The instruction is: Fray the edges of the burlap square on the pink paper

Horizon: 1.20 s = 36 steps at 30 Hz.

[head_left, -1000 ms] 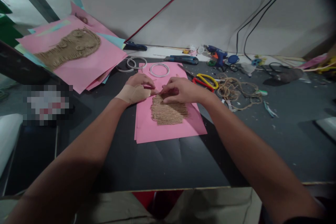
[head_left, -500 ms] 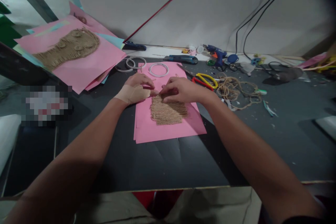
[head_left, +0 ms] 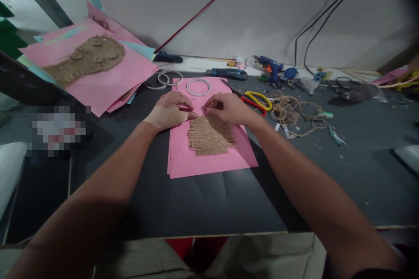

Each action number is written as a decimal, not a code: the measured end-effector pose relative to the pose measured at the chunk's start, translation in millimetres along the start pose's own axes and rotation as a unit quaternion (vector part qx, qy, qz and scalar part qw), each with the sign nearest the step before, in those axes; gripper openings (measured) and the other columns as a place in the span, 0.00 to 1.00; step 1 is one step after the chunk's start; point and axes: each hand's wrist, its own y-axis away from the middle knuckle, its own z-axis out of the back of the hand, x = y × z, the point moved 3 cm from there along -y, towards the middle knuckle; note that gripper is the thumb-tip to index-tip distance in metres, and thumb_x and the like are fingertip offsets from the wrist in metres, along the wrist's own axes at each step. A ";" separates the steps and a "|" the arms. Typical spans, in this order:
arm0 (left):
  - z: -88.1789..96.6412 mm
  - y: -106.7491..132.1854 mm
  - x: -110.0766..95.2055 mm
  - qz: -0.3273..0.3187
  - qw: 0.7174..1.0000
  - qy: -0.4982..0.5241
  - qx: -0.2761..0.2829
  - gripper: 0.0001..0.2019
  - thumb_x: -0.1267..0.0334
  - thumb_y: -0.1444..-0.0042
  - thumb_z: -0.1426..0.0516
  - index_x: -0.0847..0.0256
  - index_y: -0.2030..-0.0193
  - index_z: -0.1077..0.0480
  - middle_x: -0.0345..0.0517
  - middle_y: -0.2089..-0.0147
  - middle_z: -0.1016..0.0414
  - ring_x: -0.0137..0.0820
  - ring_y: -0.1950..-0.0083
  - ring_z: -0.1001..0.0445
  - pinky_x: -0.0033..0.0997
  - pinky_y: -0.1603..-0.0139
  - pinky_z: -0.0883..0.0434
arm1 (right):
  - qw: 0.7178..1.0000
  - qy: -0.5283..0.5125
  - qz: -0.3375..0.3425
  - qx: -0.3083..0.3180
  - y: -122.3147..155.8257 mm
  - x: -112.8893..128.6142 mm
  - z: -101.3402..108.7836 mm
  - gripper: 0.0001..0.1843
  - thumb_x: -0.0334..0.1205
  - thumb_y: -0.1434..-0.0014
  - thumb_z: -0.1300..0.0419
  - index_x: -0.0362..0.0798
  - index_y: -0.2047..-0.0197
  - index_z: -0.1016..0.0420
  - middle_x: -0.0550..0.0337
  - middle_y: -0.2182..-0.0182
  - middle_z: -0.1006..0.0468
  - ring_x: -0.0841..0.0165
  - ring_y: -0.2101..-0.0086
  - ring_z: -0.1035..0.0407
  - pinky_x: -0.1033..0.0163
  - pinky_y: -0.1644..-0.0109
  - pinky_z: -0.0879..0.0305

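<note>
Rows of brown twine [head_left: 211, 137] lie side by side on a pink sheet [head_left: 186, 168], forming a patch with stepped sides. My left hand [head_left: 170, 111], with a pale wrap around the wrist and palm, rests at the patch's upper left corner. Its thumb touches the twine there, and a gap shows between thumb and forefinger. At the top edge of the patch, my right hand [head_left: 225, 108] is closed in a pinch just above the rows. What its fingertips hold is too small to make out.
Beyond my hands lie white rings [head_left: 198, 87] and a box cutter [head_left: 227, 73]. To the right are scissors [head_left: 258, 100], loose twine [head_left: 288, 111] and a blue glue gun [head_left: 271, 67]. Pink sheets bearing a twine-covered shape [head_left: 94, 59] sit at the left.
My right hand has shifted slightly right and up, away from my left fingertips, uncovering more of the twine's upper rows. My left hand has stayed in place.
</note>
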 end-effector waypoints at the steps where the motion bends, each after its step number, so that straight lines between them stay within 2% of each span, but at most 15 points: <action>1: -0.2 0.0 0.3 0.000 1.000 -0.001 0.003 0.07 0.55 0.51 0.29 0.53 0.68 0.17 0.46 0.57 0.14 0.43 0.49 0.18 0.44 0.45 0.25 | 1.000 -0.003 -0.006 -0.004 0.1 0.9 0.0 0.08 0.36 0.39 0.32 0.46 0.56 0.15 0.55 0.65 0.15 0.66 0.65 0.25 0.60 0.57 0.32; 11: -0.3 0.9 1.5 0.002 1.000 0.016 -0.011 0.07 0.56 0.53 0.28 0.53 0.68 0.17 0.46 0.58 0.14 0.44 0.49 0.18 0.44 0.43 0.24 | 0.998 -0.006 -0.056 0.002 -0.9 -1.0 0.9 0.12 0.37 0.46 0.28 0.44 0.57 0.16 0.54 0.64 0.15 0.64 0.64 0.23 0.59 0.56 0.30; 18: -0.8 1.2 1.5 0.004 1.000 0.016 -0.010 0.06 0.58 0.53 0.27 0.54 0.69 0.17 0.46 0.59 0.14 0.43 0.50 0.18 0.43 0.46 0.24 | 0.996 0.001 -0.086 0.020 0.7 -1.2 13.2 0.11 0.37 0.45 0.29 0.44 0.58 0.15 0.54 0.66 0.15 0.65 0.67 0.24 0.59 0.58 0.29; 29: -1.4 0.9 3.9 0.005 1.000 0.018 -0.008 0.07 0.57 0.52 0.28 0.53 0.68 0.17 0.47 0.58 0.14 0.43 0.49 0.18 0.44 0.46 0.24 | 0.995 -0.025 -0.094 0.032 2.2 -0.5 14.4 0.09 0.36 0.46 0.30 0.45 0.60 0.17 0.54 0.67 0.15 0.65 0.67 0.24 0.58 0.60 0.28; 36: -1.2 0.9 3.4 0.006 1.000 0.018 -0.009 0.07 0.57 0.53 0.28 0.52 0.69 0.17 0.46 0.58 0.14 0.43 0.49 0.18 0.42 0.46 0.24 | 0.995 -0.001 -0.098 0.021 1.0 -1.9 13.9 0.07 0.37 0.46 0.30 0.46 0.64 0.22 0.57 0.69 0.18 0.66 0.68 0.26 0.60 0.62 0.32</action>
